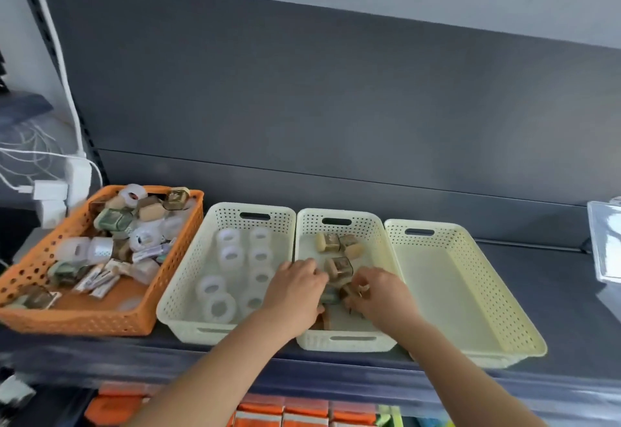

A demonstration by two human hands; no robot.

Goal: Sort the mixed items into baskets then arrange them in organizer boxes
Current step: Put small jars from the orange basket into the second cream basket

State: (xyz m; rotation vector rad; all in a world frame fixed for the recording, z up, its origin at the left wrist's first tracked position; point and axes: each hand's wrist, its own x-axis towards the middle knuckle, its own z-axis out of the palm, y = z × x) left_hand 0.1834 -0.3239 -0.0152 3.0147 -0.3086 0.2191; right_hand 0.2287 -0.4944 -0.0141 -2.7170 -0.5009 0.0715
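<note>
An orange basket point(111, 320) at the left holds mixed items: clear tape rolls, small boxes, soap bars and sachets. Three cream baskets stand beside it. The left cream basket point(255, 216) holds several clear tape rolls point(230, 257). The middle cream basket point(336, 221) holds small boxes and soap bars point(339, 267). The right cream basket point(470, 252) holds nothing. Both my hands reach into the middle basket. My left hand point(297, 287) curls over items there. My right hand point(378, 292) pinches a small item near its front; the blur hides which one.
A clear organizer box point(606, 245) sits at the right edge of the dark shelf. White chargers and cables point(50, 191) hang at the left. Orange packs point(302, 413) fill the shelf below. A dark back panel rises behind the baskets.
</note>
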